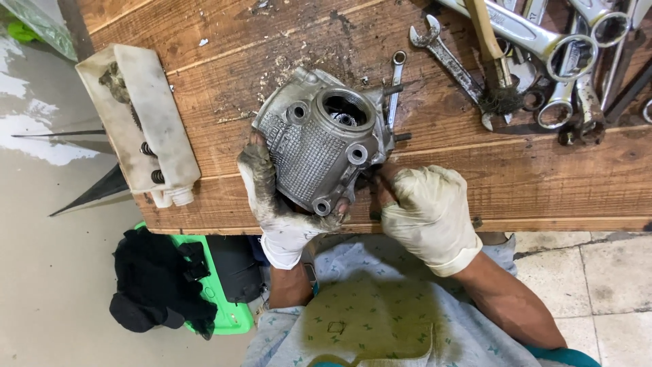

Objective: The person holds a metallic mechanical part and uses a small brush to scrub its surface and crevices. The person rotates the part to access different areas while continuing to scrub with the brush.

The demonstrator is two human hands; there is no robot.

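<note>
A grey cast-metal engine part with a round bore and bolt holes stands tilted on the wooden workbench. My left hand, in a dirty white glove, grips it from below and from the left side. My right hand, also gloved, rests on the bench just right of the part, its fingertips at the part's lower right edge. Whether those fingers hold anything small is hidden. A small combination spanner lies behind the part.
Several large spanners and a wire brush lie at the bench's back right. A dirty white plastic tray overhangs the left corner. Below the bench sit a green crate and black cloth.
</note>
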